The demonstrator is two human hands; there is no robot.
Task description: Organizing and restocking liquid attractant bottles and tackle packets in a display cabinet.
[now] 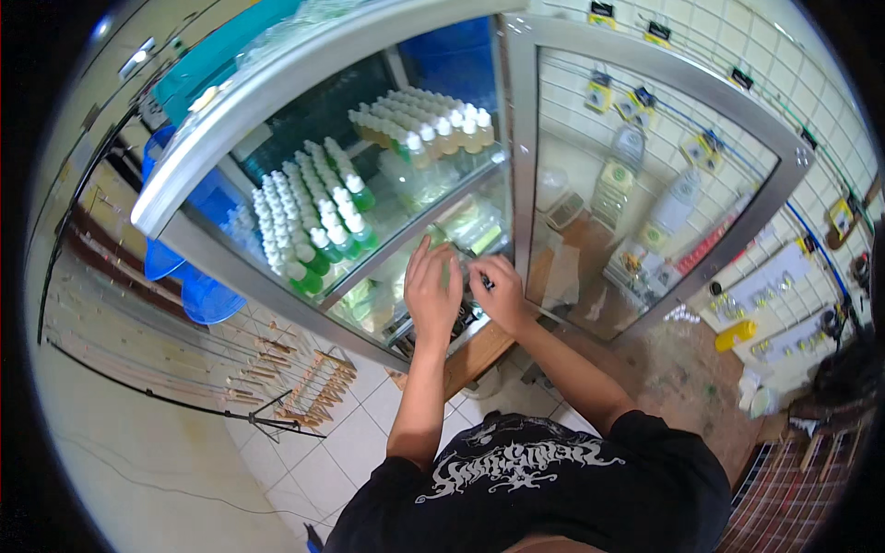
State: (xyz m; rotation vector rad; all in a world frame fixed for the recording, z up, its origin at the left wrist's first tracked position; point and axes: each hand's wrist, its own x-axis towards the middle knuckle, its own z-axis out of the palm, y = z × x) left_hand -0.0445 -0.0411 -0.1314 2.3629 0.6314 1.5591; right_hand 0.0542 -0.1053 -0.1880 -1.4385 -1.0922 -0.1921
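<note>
Both my hands reach into the open front of a glass display cabinet (408, 238). My left hand (433, 294) has its fingers extended near the lower shelf and shows nothing in its grip. Close on its right, my right hand (499, 294) is bent around a small dark item (487, 283), too blurred to name. Several rows of white-capped bottles with green liquid (332, 238) stand on the upper shelf. Farther back are bottles of amber liquid (449, 135). Clear plastic packets (470, 225) lie on the level below.
The cabinet's framed glass door (691, 318) stands open at right. Behind it are large clear plastic bottles (619, 176) and a wire grid (705, 41) with hanging packets. Blue plastic containers (211, 294) and a wooden rack (321, 387) are at left. A yellow bottle (735, 336) lies at far right.
</note>
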